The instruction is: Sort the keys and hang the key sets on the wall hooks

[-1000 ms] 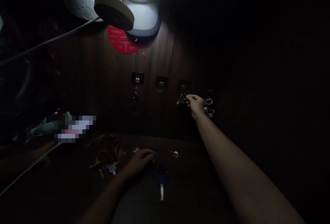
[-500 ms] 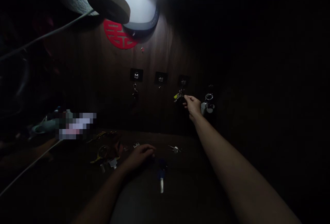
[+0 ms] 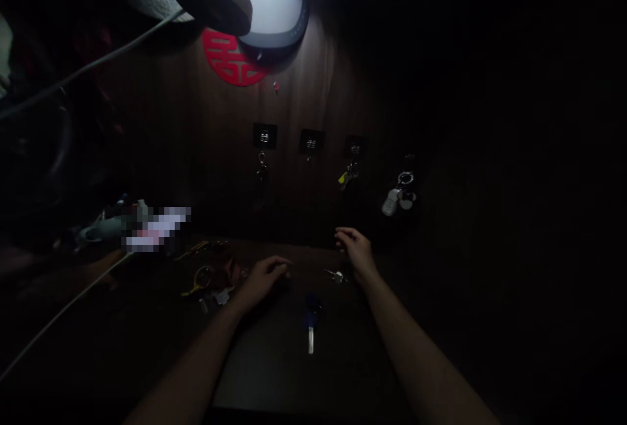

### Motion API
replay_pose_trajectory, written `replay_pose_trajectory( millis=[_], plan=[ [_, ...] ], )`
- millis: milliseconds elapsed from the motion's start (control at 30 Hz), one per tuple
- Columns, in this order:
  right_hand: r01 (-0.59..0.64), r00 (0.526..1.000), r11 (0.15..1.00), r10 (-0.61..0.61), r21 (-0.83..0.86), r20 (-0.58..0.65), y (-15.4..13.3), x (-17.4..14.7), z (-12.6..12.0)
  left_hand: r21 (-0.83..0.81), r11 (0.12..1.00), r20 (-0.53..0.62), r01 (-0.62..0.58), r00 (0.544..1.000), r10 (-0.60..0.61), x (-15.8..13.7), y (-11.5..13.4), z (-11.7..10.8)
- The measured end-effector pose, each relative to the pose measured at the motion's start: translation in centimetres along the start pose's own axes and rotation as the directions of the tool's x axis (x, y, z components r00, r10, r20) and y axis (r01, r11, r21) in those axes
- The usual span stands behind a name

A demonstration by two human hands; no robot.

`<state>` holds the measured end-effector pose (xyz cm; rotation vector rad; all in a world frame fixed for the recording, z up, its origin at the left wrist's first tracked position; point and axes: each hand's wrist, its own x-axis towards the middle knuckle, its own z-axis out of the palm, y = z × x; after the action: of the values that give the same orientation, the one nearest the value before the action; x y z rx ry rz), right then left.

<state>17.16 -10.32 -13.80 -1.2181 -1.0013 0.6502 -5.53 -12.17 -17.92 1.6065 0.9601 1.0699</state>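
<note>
My right hand [image 3: 356, 252] is in the air above the back of the dark table, fingers loosely bent and apart, with nothing visible in them. Just below it lies a small bunch of silver keys [image 3: 337, 277]. My left hand [image 3: 267, 277] rests low over the table, its fingers stretched out and holding nothing. Between my hands and nearer to me lies a blue-headed key [image 3: 310, 330]. On the third wall hook [image 3: 354, 147] hangs a key bunch with a yellow-green tag [image 3: 342, 177]. A key ring with a pale fob [image 3: 390, 202] hangs farther right.
Another bunch [image 3: 262, 165] hangs from the left hook [image 3: 264, 136]; the middle hook [image 3: 311, 142] is beside it. Keys with a yellow strap [image 3: 192, 292] lie left of my left hand. A lamp [image 3: 272, 10] and red paper cutout [image 3: 230, 62] are above. A white cable [image 3: 63, 313] crosses the left.
My right hand has let go of the yellow-tagged keys, which stay on the third hook, and has come down towards the table. My left hand has barely moved. The view has shifted slightly.
</note>
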Motion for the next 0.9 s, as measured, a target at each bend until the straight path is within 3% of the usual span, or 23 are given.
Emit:
replay_pose_trajectory(
  millis=[167, 333, 467, 567, 667, 800, 900],
  plan=[
    [0.030, 0.998, 0.988, -0.020, -0.150, 0.062, 2.3, -1.9, -0.8, -0.022, 1.000, -0.122, -0.012, 0.993, 0.009, 0.5, -0.2, -0.7],
    [0.158, 0.981, 0.892, -0.091, -0.423, 0.174, 3.0, -2.0, -2.9, -0.007, 1.000, -0.182, -0.016, 0.983, 0.015, 0.5, -0.1, -0.8],
    [0.145, 0.959, 0.758, 0.050, -0.636, 0.278, 3.3, -2.0, -4.3, 0.021, 1.000, -0.166, -0.014, 0.986, 0.017, 0.5, -0.3, -0.7],
    [0.095, 0.943, 0.617, 0.196, -0.781, 0.269, 3.3, -2.2, -4.8, 0.069, 0.998, -0.159, -0.014, 0.987, 0.025, 0.6, -0.7, -0.6],
    [0.096, 0.937, 0.531, 0.237, -0.842, 0.256, 3.1, -2.5, -4.9, 0.119, 0.992, -0.151, -0.033, 0.987, 0.051, 0.6, -0.7, -0.6],
    [0.197, 0.938, 0.540, 0.139, -0.819, 0.317, 3.0, -2.8, -4.4, 0.148, 0.988, -0.129, -0.035, 0.990, 0.054, 0.3, -0.3, -0.4],
    [0.285, 0.924, 0.606, 0.033, -0.743, 0.381, 3.2, -3.1, -3.4, 0.167, 0.985, -0.120, -0.041, 0.991, 0.062, 0.1, -0.1, -0.2]
  ],
)
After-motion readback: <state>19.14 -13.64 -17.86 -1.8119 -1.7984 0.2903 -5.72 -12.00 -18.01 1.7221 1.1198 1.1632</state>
